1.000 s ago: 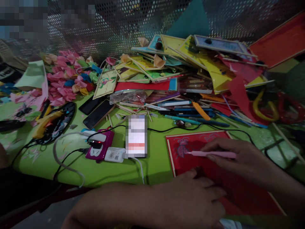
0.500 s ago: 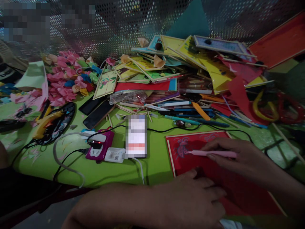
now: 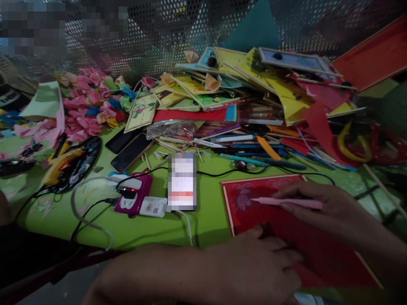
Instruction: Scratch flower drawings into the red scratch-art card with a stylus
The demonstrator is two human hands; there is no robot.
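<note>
A red sheet [image 3: 321, 254] edged with thin pale wooden strips lies on the green table [image 3: 210, 228]. Near its upper left corner is a drawn bug-like figure [image 3: 244, 199], with further faint outlines to its right. Between the thumb and fingers of my right hand [image 3: 330, 207] is a pink pen [image 3: 291, 202], its tip just right of the drawn figure; I cannot tell whether it touches the sheet. My left hand [image 3: 263, 258] rests across the sheet's lower left part, fingers stretched out and holding nothing.
A lit phone [image 3: 182, 182] lies left of the sheet, beside a magenta power strip [image 3: 136, 197] with chargers and cables. Behind are pens and sticks [image 3: 233, 138], framed pictures [image 3: 254, 70], yellow-handled scissors [image 3: 352, 146] and pink folded papers [image 3: 84, 101]. A yellow glue gun [image 3: 65, 163] sits left.
The pink pen and my right hand have shifted slightly right, the tip moving from the drawn figure's edge to just beside it. My left hand stays in place.
</note>
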